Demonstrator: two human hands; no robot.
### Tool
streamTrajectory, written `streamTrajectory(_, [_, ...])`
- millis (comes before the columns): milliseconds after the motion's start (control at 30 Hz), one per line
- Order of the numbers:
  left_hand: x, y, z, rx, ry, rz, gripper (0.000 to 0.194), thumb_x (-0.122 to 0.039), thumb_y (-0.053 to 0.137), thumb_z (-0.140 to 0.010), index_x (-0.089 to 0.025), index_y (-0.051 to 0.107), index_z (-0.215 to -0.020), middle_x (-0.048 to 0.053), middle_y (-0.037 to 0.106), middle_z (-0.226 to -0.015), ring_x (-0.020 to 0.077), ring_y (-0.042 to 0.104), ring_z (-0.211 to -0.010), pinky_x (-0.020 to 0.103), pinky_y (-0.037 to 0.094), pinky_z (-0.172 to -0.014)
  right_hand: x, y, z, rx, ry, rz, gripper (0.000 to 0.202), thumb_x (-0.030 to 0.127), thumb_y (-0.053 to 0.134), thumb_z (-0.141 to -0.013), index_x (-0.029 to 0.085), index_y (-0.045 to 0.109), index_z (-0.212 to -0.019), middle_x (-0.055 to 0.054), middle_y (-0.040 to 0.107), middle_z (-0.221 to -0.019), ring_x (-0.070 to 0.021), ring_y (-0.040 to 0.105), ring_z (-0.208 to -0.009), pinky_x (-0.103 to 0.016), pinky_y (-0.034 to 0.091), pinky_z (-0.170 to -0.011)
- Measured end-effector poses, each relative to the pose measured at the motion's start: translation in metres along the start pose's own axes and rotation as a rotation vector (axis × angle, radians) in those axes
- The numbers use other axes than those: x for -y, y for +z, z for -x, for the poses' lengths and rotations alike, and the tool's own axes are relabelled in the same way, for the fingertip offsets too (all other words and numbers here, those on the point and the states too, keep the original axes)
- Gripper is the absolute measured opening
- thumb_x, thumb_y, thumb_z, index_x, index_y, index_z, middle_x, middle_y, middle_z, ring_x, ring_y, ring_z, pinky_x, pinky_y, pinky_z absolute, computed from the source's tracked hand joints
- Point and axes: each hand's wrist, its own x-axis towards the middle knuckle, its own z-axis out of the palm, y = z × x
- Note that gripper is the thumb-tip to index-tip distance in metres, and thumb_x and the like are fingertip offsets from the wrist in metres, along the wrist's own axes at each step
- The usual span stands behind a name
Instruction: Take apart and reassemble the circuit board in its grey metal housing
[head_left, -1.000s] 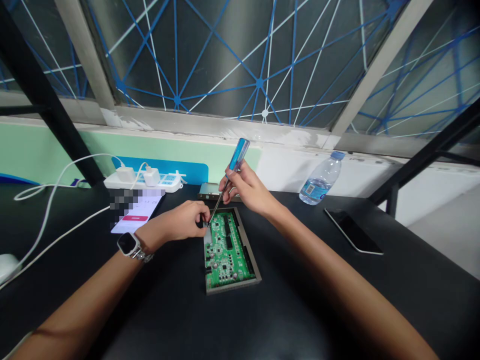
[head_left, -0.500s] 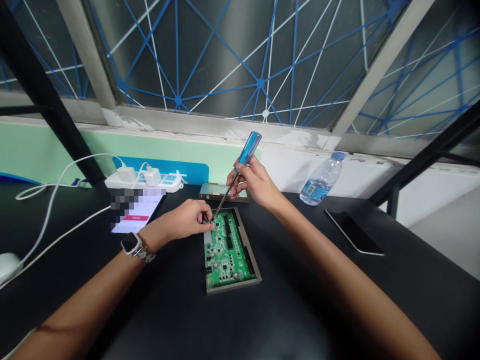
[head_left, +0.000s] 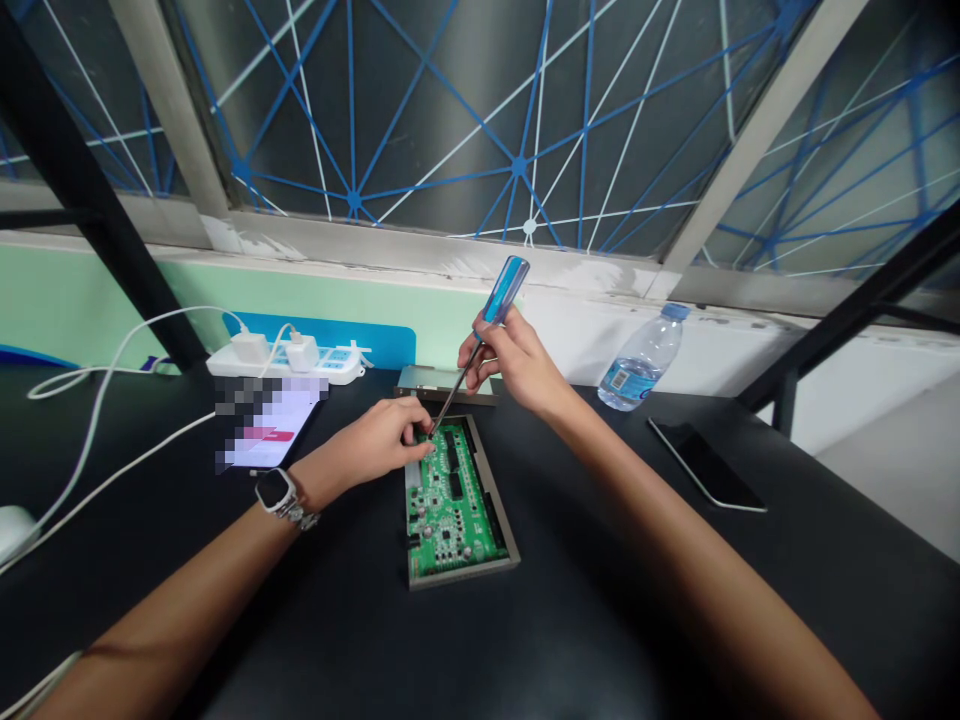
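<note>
My right hand [head_left: 516, 362] is closed around the lower handle of a screwdriver [head_left: 505, 288] with a clear and blue grip. The shaft slants down and left to the upper end of a green circuit board [head_left: 450, 530]. That board lies in a shallow metal case [head_left: 491, 487] on the black table. Beside the screwdriver's tip, my left hand [head_left: 384, 438] has its thumb and fingers pinched together over the board's upper left corner. Whatever sits between those fingertips, if anything, is too small to make out.
Behind the board lies a flat metal piece [head_left: 439, 383]. A phone [head_left: 281, 425] and a white power strip [head_left: 326, 362] with cables are to the left. On the right stand a water bottle [head_left: 641, 362] and, lying flat, a dark phone-like device [head_left: 705, 463].
The screwdriver's handle has shifted slightly up and to the right with my right hand. My left hand and the shaft's tip have moved a little to the right over the board.
</note>
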Motion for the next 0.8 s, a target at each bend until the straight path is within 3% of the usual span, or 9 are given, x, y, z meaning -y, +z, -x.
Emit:
streamTrajectory(333, [-0.006, 0.0, 0.0, 0.008, 0.001, -0.05, 0.013, -0.026, 0.06, -0.084, -0.015, 0.065, -0.076, 0.003, 0.061, -0.077, 0.0123, 0.055, -0.063, 0.026, 0.042, -0.061, 0.002, 0.0, 0.002, 0.003, -0.037, 0.007, 0.015, 0.035, 0.045, -0.097, 0.025, 0.035, -0.094, 0.004, 0.062, -0.073, -0.0101, 0.06, -0.047, -0.025, 0.052, -0.047])
streamTrajectory(800, [-0.012, 0.0, 0.0, 0.009, -0.003, -0.126, 0.013, -0.024, 0.059, -0.081, -0.014, 0.067, -0.077, 0.004, 0.063, -0.08, 0.0136, 0.057, -0.066, 0.027, 0.043, -0.064, -0.001, 0.003, 0.004, 0.034, -0.069, 0.151, 0.02, 0.043, 0.044, -0.098, 0.024, 0.036, -0.097, 0.002, 0.063, -0.077, -0.009, 0.06, -0.052, -0.023, 0.052, -0.05])
